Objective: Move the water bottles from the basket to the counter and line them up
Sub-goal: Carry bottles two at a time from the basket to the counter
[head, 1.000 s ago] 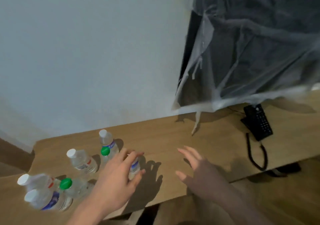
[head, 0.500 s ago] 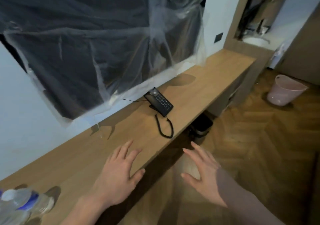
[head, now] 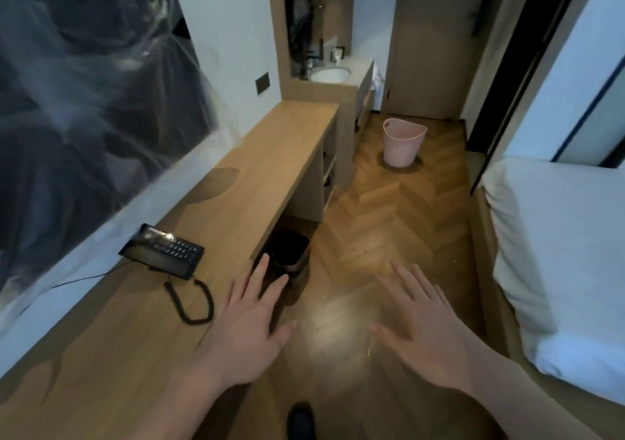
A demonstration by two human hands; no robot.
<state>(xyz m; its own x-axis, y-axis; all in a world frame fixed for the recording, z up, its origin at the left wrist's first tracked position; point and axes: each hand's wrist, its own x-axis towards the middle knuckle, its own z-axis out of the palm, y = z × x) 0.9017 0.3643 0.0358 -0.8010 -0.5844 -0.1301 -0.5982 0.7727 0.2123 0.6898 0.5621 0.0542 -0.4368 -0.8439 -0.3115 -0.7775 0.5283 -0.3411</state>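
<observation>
Both hands, left and right, fingers spread, empty, short of basket; bottles unseen, presumably light, slippery, best gripped mid-body.

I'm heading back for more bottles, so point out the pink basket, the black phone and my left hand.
pink basket [head: 401, 148]: head view, front wall below the rim.
black phone [head: 162, 252]: head view, top face beside the keypad.
left hand [head: 241, 336]: head view, back of the hand, fingers spread.
</observation>
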